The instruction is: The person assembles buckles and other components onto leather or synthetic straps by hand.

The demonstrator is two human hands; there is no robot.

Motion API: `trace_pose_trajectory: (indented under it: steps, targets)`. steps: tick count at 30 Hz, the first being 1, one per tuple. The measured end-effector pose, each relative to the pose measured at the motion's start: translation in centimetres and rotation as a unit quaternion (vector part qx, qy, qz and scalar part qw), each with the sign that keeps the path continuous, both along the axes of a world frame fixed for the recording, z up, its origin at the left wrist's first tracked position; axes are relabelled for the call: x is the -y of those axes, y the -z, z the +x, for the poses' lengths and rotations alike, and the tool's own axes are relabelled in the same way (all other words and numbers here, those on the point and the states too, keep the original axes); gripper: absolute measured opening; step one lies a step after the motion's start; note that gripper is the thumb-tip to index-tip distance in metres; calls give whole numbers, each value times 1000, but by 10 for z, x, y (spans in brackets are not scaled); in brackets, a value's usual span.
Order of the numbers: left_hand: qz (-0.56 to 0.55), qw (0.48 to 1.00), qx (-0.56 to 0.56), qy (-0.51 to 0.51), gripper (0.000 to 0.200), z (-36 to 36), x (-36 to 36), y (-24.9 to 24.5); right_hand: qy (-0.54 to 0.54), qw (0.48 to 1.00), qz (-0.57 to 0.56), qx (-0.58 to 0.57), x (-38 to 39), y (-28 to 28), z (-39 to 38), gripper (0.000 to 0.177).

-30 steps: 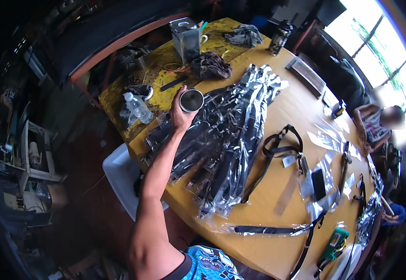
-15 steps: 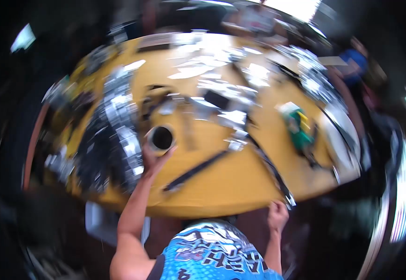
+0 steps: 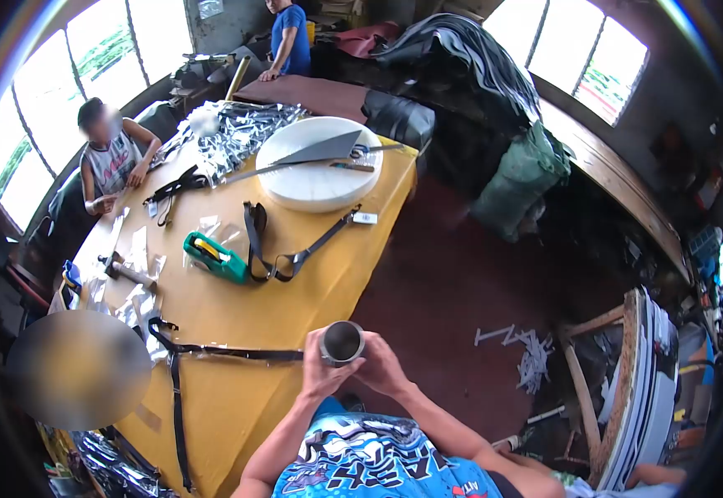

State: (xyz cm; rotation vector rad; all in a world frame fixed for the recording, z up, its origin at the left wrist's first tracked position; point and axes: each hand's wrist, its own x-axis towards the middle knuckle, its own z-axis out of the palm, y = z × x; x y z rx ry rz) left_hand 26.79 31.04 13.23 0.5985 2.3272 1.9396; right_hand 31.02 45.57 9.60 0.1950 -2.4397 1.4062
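A cup (image 3: 343,342) with a dark inside stands between my two hands, close in front of my body at the table's edge. My left hand (image 3: 321,371) is wrapped round its left side. Against its right side my right hand (image 3: 383,366) is closed, the fingertips partly hidden. Left of the cup, a black strap (image 3: 237,353) runs across the yellow table (image 3: 253,311) and joins another strap hanging toward the front. Farther up lie a green tape dispenser (image 3: 216,257) with a yellow roll and a dark strap with a white tag (image 3: 365,218).
A round white tub (image 3: 282,184) carries a grey triangular sheet and scissors. A hammer (image 3: 133,274) lies among clear plastic pieces. One person (image 3: 114,166) sits across the table; another in blue (image 3: 288,41) stands at the back. Right: a green sack (image 3: 519,178), a wooden frame (image 3: 619,365), floor scraps.
The view has swung right, now showing the floor and right-hand wall. The cup, held in my left hand alone before, is now close to my body with my right hand on it too.
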Motion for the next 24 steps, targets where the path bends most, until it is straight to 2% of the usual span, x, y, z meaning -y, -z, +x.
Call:
trace_pose_trajectory:
  steps: [3,4,5,6,7,9,10,11,14,15,16,17,18,20,21,24]
  targets:
    - [48,997,1,54,84,-38,-65,11,49,995,-78,49,-52,-3,-23,51]
    - [52,996,21,63,90,-48,-82,5,73,979,-178,61,-64,-16,-32,43]
    - [57,995,39,73,96,-60,-98,0,82,967,-232,59,-77,-27,-46,40]
    - [24,997,-6,73,101,-77,-112,11,106,970,-207,73,-97,-21,-63,40]
    - [22,998,-22,60,96,-91,-125,16,132,971,-181,85,-120,-13,-82,40]
    - [30,998,-7,52,91,-122,-152,35,171,984,-49,21,-169,-3,-131,38]
    - [18,999,5,45,85,-135,-164,41,172,981,-90,20,-191,-4,-160,37]
    - [9,999,8,39,79,-151,-178,53,165,984,-67,8,-216,-10,-190,36]
    - [34,992,109,44,69,-193,-217,92,163,985,-52,-23,-283,-21,-292,39]
    - [53,985,155,45,66,-207,-234,100,153,984,-89,-8,-301,-27,-325,39]
    - [50,992,112,38,59,-220,-248,93,138,984,-115,1,-314,-38,-354,39]
    - [52,991,121,29,59,-224,-260,88,125,982,-143,9,-327,-50,-380,38]
    - [57,991,108,53,54,-238,-272,79,134,989,-66,-1,-351,-44,-414,38]
    - [45,991,96,79,47,-267,-287,54,113,991,-67,-1,-369,-59,-471,39]
    - [36,991,110,72,46,-278,-291,39,100,991,-84,0,-373,-73,-496,40]
    - [35,999,39,-10,42,-307,-297,33,69,993,-101,5,-387,-80,-580,51]
